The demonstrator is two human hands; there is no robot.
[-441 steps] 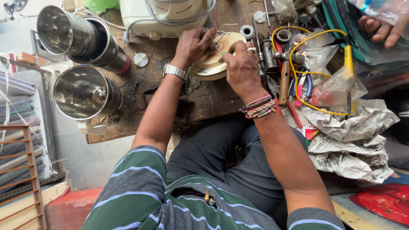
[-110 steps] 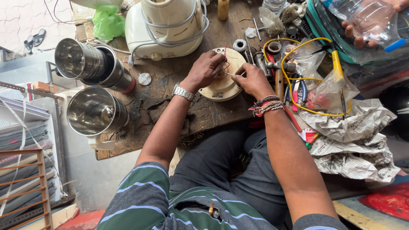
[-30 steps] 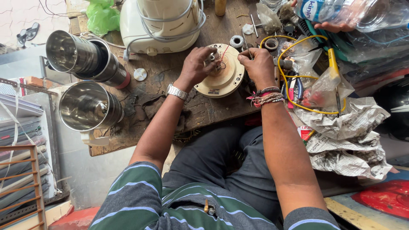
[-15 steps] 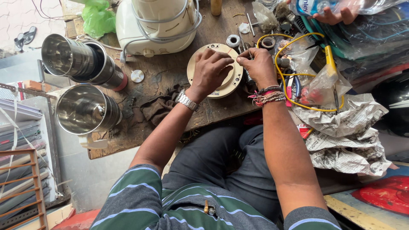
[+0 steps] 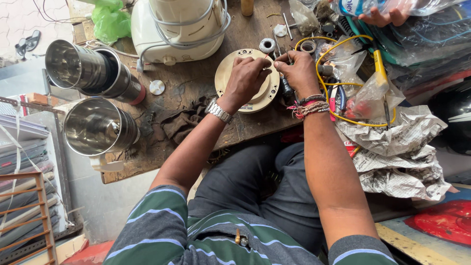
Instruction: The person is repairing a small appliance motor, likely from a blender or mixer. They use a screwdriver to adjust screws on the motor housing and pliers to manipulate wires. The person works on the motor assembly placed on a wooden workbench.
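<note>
At upper centre of the frame, the left hand (image 5: 248, 76) rests on a round cream base plate (image 5: 245, 81) on the wooden worktop (image 5: 196, 88), while the right hand (image 5: 297, 71) grips a dark-handled screwdriver (image 5: 286, 88) beside it.

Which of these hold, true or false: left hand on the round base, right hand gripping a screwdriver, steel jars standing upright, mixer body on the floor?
1. The left hand rests on the round cream base. True.
2. The right hand grips a dark-handled screwdriver. True.
3. Both steel jars stand upright. False: they lie on their sides, mouths toward the camera.
4. The white mixer body sits on the floor. False: it stands on the wooden bench.
</note>
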